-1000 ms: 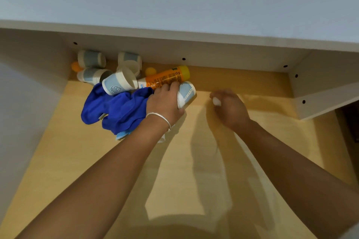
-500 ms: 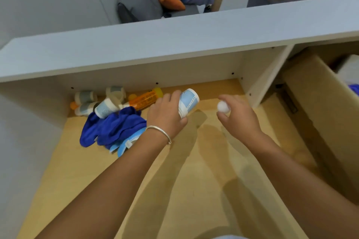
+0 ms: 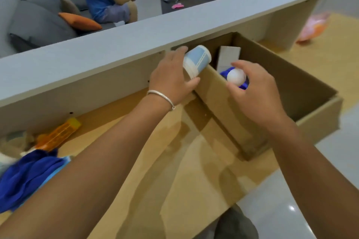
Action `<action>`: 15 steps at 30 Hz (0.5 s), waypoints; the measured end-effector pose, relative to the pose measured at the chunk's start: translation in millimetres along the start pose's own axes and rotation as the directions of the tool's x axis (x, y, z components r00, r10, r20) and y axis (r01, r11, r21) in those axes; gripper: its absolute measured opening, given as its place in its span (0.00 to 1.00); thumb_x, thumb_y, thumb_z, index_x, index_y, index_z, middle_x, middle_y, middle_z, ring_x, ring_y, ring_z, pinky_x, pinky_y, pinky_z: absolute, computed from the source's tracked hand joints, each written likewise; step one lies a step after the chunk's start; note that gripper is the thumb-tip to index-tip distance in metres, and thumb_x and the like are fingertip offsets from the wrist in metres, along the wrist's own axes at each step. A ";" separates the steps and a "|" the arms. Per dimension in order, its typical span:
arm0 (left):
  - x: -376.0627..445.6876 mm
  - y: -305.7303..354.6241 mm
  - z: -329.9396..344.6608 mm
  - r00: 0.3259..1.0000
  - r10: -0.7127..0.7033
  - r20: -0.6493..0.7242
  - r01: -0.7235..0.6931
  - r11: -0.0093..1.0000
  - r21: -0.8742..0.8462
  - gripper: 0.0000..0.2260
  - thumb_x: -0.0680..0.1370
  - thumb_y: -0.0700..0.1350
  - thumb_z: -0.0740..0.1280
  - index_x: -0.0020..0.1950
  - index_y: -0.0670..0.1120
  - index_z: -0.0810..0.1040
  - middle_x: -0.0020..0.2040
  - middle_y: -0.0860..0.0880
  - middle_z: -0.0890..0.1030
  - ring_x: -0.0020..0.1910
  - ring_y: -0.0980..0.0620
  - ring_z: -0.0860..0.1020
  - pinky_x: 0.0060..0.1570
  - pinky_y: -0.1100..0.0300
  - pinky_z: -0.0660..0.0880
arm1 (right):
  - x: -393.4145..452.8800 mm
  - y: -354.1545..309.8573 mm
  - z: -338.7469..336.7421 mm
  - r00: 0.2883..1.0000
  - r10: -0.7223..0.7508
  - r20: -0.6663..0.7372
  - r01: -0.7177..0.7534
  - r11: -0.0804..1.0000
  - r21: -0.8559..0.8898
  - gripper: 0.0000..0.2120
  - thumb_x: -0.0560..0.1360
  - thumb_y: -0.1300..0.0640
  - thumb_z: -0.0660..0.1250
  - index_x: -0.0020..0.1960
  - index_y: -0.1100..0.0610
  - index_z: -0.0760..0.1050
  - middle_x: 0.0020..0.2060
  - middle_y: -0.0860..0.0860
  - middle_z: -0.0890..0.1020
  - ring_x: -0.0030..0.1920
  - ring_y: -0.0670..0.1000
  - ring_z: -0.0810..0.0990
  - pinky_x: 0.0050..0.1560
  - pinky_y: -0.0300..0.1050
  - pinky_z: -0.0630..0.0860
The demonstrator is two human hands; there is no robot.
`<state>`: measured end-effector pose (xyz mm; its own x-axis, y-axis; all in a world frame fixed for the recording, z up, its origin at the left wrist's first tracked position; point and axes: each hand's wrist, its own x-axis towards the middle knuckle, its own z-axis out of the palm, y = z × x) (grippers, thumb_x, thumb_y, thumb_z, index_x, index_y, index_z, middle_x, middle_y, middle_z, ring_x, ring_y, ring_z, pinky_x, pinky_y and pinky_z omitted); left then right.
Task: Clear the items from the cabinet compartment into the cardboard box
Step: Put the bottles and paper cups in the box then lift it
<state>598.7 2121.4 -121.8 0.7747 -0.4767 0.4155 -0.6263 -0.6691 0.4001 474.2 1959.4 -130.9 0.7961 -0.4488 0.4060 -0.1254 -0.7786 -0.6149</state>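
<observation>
Roughly midway, I'd say: left hand point(image 3: 171, 81) grips a paper cup point(image 3: 196, 61), right hand point(image 3: 250, 91) pinches a white ball point(image 3: 236, 76) over the cardboard box point(image 3: 291, 75). Orange bottle point(image 3: 58, 135) and blue cloth point(image 3: 27, 176) wait lower left in the cabinet compartment point(image 3: 120, 128).

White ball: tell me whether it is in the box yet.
Not yet. The right hand pinches the white ball above the open cardboard box.

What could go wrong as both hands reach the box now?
The paper cup in the left hand is not yet past the cardboard box wall, so an early release could drop it outside. The white ball, pinched lightly by the right hand, might bounce out.
</observation>
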 end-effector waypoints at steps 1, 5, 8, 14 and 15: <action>8.9 14.7 7.7 1.000 0.006 -0.001 -0.006 0.999 -0.040 0.34 0.70 0.57 0.73 0.72 0.53 0.63 0.65 0.50 0.72 0.58 0.51 0.74 0.53 0.58 0.73 | 2.8 8.8 -12.1 0.999 0.025 -0.023 -0.026 1.000 -0.013 0.22 0.73 0.54 0.69 0.67 0.48 0.72 0.58 0.47 0.78 0.57 0.49 0.75 0.58 0.49 0.74; 34.5 53.1 36.0 0.999 0.040 0.004 -0.038 0.987 -0.156 0.34 0.71 0.57 0.73 0.73 0.51 0.64 0.68 0.50 0.70 0.62 0.51 0.73 0.52 0.62 0.70 | 6.0 35.6 -43.1 0.992 0.120 -0.031 -0.122 0.991 -0.062 0.26 0.73 0.56 0.71 0.69 0.49 0.70 0.62 0.48 0.77 0.62 0.49 0.75 0.61 0.47 0.72; 34.9 59.5 51.1 0.999 0.031 0.042 -0.023 0.981 -0.193 0.36 0.70 0.59 0.73 0.73 0.52 0.63 0.69 0.51 0.68 0.64 0.52 0.71 0.55 0.61 0.71 | 1.8 46.6 -49.4 0.988 0.152 -0.004 -0.152 0.982 -0.109 0.28 0.73 0.54 0.72 0.71 0.49 0.68 0.65 0.48 0.76 0.65 0.49 0.73 0.63 0.47 0.71; -16.5 5.9 40.3 0.994 -0.052 0.098 0.063 0.991 -0.121 0.35 0.72 0.58 0.72 0.74 0.51 0.62 0.70 0.51 0.68 0.66 0.52 0.70 0.60 0.60 0.68 | -9.3 16.5 -21.1 0.993 0.096 0.066 -0.097 0.995 0.007 0.26 0.74 0.52 0.71 0.70 0.47 0.69 0.62 0.44 0.76 0.60 0.44 0.73 0.59 0.42 0.73; -29.4 -11.1 34.5 0.993 -0.070 0.099 0.079 0.993 -0.089 0.35 0.71 0.58 0.72 0.73 0.50 0.63 0.69 0.49 0.69 0.66 0.51 0.70 0.62 0.59 0.68 | -9.3 4.8 -11.5 0.993 0.057 0.099 -0.061 0.998 0.035 0.25 0.74 0.52 0.71 0.70 0.48 0.69 0.62 0.44 0.76 0.60 0.44 0.74 0.60 0.45 0.74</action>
<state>585.9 2123.1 -166.6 0.8216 -0.4825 0.3036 -0.5683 -0.6511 0.5030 459.4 1954.8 -129.9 0.8423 -0.4469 0.3013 -0.1526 -0.7338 -0.6620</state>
